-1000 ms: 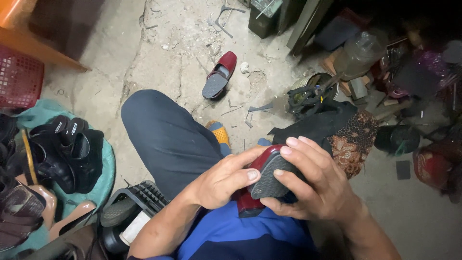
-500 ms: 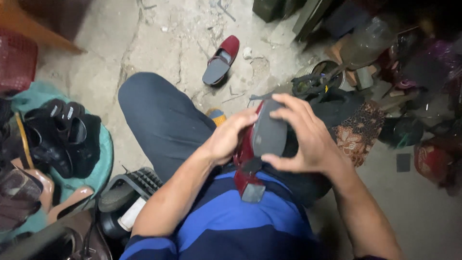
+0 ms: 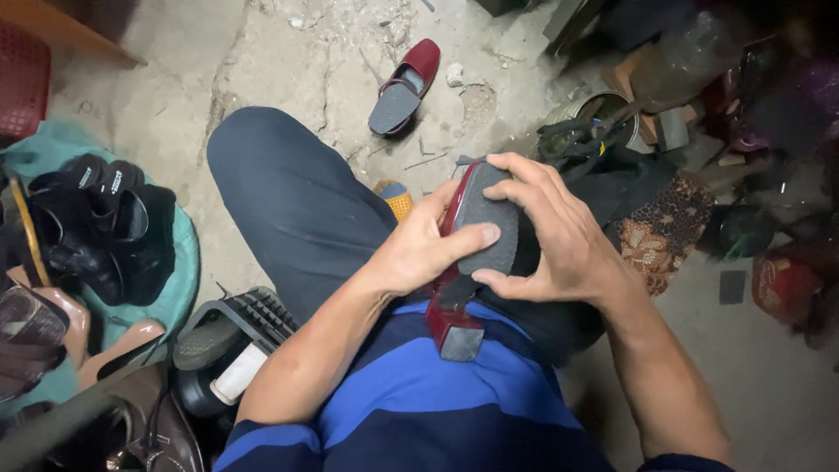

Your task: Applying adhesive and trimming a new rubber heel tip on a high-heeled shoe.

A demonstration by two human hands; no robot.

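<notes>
Shoe point(image 3: 476, 232), red with a block heel, sits sole-up over your lap, and you're pressing its grey sole down: left hand point(image 3: 419, 253) grips the side, thumb flat on the sole, right hand point(image 3: 559, 236) clamps the far edge. Next, firm even pressure toward the toe. Since half a second ago, it's tilted more upright

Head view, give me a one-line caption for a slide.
Both hands, left and right, press a dark sole onto a red heeled shoe over the lap.
</notes>
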